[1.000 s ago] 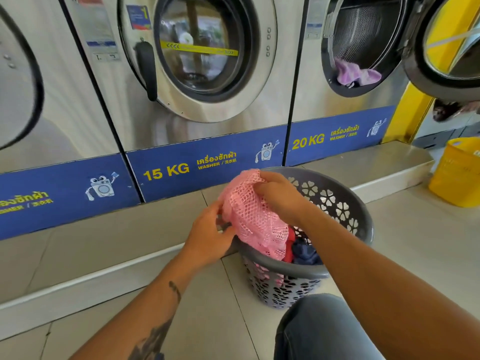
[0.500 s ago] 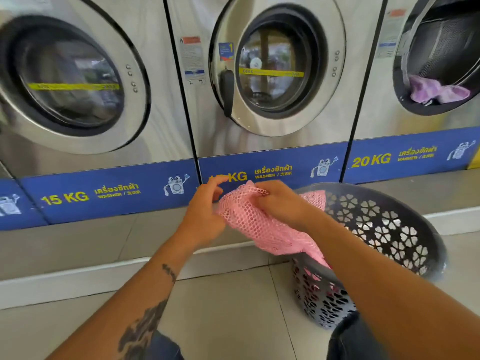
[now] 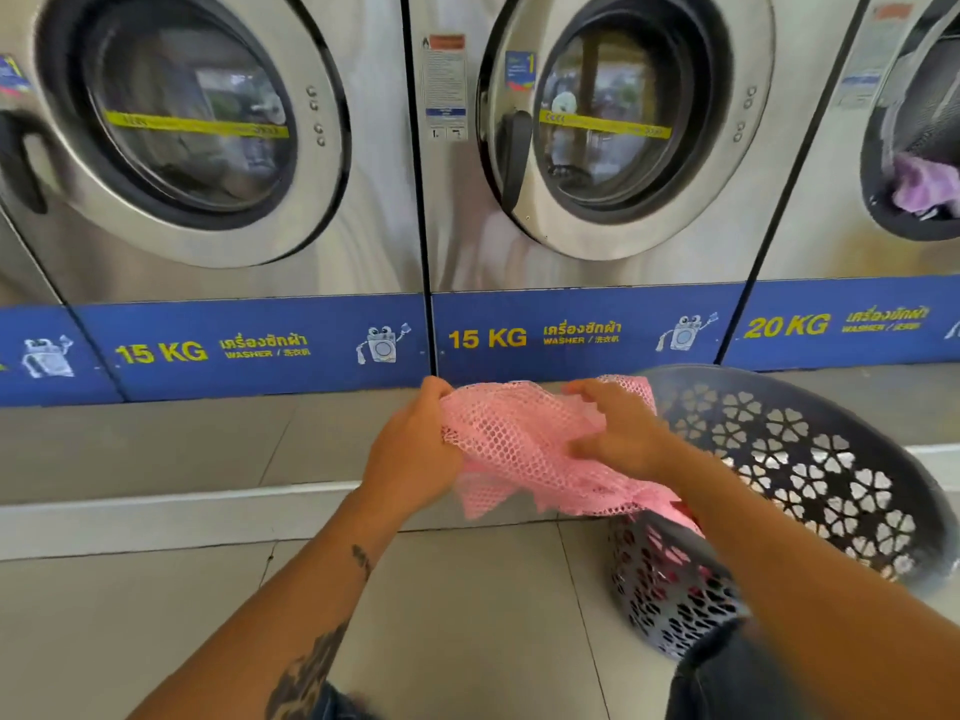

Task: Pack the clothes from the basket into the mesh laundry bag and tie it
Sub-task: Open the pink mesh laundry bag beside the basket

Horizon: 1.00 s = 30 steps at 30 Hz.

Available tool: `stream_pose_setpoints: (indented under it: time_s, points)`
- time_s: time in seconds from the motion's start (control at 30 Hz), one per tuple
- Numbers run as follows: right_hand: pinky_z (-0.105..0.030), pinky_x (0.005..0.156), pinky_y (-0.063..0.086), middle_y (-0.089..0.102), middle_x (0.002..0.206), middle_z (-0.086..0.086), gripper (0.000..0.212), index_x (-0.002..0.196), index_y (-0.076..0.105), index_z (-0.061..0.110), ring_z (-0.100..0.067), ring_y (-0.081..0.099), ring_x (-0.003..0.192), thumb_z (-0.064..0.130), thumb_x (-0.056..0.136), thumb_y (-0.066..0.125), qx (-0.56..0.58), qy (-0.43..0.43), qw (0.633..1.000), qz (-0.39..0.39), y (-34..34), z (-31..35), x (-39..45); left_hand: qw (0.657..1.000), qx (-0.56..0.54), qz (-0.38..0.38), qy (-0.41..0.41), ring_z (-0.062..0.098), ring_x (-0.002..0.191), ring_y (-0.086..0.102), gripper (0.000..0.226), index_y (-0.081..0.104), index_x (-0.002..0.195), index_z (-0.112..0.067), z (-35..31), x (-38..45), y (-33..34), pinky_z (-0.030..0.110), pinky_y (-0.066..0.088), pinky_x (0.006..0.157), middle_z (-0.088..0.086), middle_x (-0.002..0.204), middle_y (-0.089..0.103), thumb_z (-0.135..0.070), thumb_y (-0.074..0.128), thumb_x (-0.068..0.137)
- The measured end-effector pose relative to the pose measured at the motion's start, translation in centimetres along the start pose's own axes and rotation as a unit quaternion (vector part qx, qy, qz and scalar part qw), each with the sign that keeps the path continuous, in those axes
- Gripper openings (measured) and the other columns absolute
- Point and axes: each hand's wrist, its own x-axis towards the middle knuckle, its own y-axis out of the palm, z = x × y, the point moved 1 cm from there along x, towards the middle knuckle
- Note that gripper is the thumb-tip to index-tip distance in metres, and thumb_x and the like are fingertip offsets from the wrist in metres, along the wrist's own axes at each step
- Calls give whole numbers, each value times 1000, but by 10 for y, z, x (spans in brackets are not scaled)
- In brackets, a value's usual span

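1. Mesh laundry bag (image 3: 524,449): pink, empty-looking, held above the floor beside the basket (image 3: 810,459).
2. Left hand (image 3: 410,459): grasping the bag's left edge.
3. Right hand (image 3: 618,433): fingers curled into the netting.
4. Progress: clothes apparently unpacked; packing and tying remain.

Row of steel front-loading washers above a raised step.

Left washer (image 3: 208,148) and middle washer (image 3: 597,148) shut, yellow strips across the door glass, blue bands (image 3: 260,350) below marked 15 KG. Right washer (image 3: 852,215), marked 20 KG, with door open and purple cloth (image 3: 922,187) at the drum's mouth. Grey tiled floor (image 3: 467,615) below the step (image 3: 156,449).
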Motion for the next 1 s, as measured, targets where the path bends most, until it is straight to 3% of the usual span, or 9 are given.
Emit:
stream_pose_setpoints:
  time_s: [0.07,0.17,0.3,0.33,0.4,0.53,0.6,0.8,1.0]
  points:
    - [-63,118,21,23,162,-12,106,152,24,42,-39,21,148,49,60,75,-116,66,991,23,9,-30,2,998,-2,61,-14,26,101,61,55,39,131,-36,5,-3,11,46,53,84,-1,118,62,-35,64,82]
    - [-55,119,25,23,163,-17,108,158,8,35,-40,26,147,36,72,74,-98,111,984,100,17,-66,-8,986,54,157,-19,30,131,46,85,15,151,-51,14,-5,35,42,42,105,4,144,44,-39,63,82]
    - [-36,88,52,56,135,-16,85,151,26,35,-27,60,110,14,80,67,8,107,992,58,23,-80,-13,973,66,222,-11,23,114,50,36,56,118,-48,18,-1,62,38,45,97,-5,106,45,-41,52,83]
    - [-35,80,54,61,125,-13,77,148,31,32,-24,62,99,13,81,65,11,98,995,33,25,-81,-10,974,63,216,-2,22,108,50,11,58,95,-43,13,1,67,39,47,92,-7,98,44,-40,52,86]
    - [-39,85,54,64,124,-13,68,144,42,24,-28,63,103,15,79,60,0,95,995,-12,26,-82,-5,977,57,203,13,20,97,51,18,47,73,-34,0,7,75,38,48,84,-6,92,41,-39,54,89]
    - [-31,60,40,67,86,-11,15,84,60,11,-30,61,84,4,75,51,-9,77,994,-80,17,-74,-3,980,32,194,15,23,99,49,22,47,70,-32,-16,13,89,38,48,88,-2,103,39,-41,63,82]
    - [-23,50,31,54,66,1,30,65,44,22,-23,51,67,-5,75,48,6,56,990,-130,10,-64,-4,982,27,187,23,29,118,44,14,53,84,-33,-19,16,95,41,44,100,2,121,39,-41,65,80]
    - [-31,53,37,60,77,-8,24,85,56,4,-21,52,67,-12,76,40,72,19,953,-292,-37,-21,4,989,-112,99,6,23,90,65,24,59,102,-20,-27,20,87,41,54,78,-2,98,68,-29,65,80]
    - [-30,68,46,69,84,-6,31,91,65,2,-20,61,79,-11,74,44,144,-103,964,-200,-31,18,9,987,-152,-24,39,17,80,62,22,49,102,-30,-28,8,62,35,49,64,-8,91,66,-32,63,85]
